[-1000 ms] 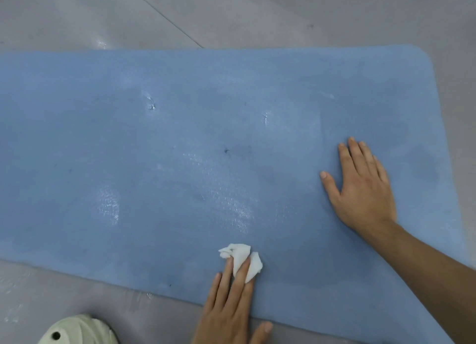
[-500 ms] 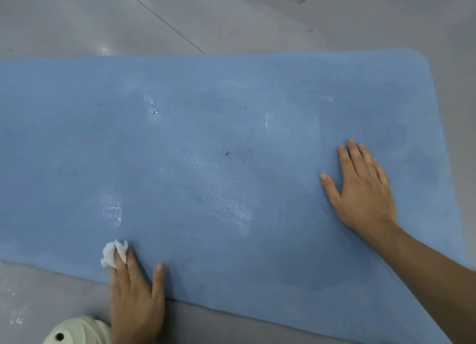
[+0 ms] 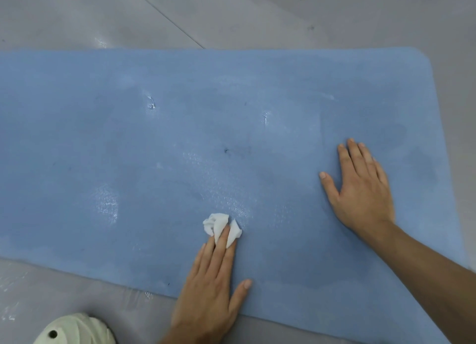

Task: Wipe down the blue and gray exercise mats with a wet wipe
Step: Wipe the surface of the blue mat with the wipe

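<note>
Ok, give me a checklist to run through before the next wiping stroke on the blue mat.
1. Wipe under the fingers: ok. The left hand presses the crumpled wet wipe flat onto the blue mat with its fingertips.
2. Mat held steady: ok. The right hand lies flat, palm down, on the mat near its right end.
3. Wipe still moist: cannot tell, though sheen shows on the mat beside it.
4. Marks left to clean: not ok. A dark speck remains mid-mat.
5. Stroke path clear: ok. Nothing lies on the mat but the hands and wipe.
6. Gray mat: cannot tell, not in view.
</note>
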